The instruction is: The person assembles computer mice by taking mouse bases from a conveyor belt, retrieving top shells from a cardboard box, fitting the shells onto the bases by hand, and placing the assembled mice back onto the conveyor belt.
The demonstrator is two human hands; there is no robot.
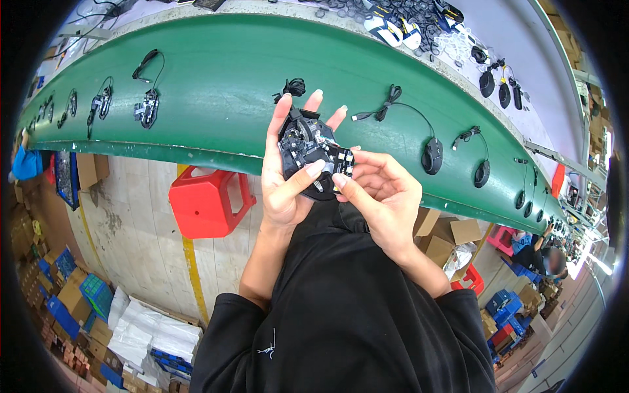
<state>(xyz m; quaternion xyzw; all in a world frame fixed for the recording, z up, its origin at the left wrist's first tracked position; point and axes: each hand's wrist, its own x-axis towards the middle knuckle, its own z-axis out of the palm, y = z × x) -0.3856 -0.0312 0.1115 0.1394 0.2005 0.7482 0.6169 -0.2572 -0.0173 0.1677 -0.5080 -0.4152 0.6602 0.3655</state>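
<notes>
In front of my chest, my left hand [283,190] cradles an opened computer mouse [303,141], its inner parts facing up and the thumb pressing on it. Between the thumb and fingers of my right hand [386,193] is a small dark circuit board [343,162] with pale square parts, held against the mouse's near right side. Whether the board is joined to the mouse I cannot tell. A bundled black cable [291,88] lies just beyond my left fingertips.
A green conveyor belt [216,85] runs across in front of me. Opened mice [149,108] lie on its left, closed black mice [432,156] on its right. Loose small parts [419,33] cover the far ledge. A red stool [203,203] and cardboard boxes [449,242] stand below the belt.
</notes>
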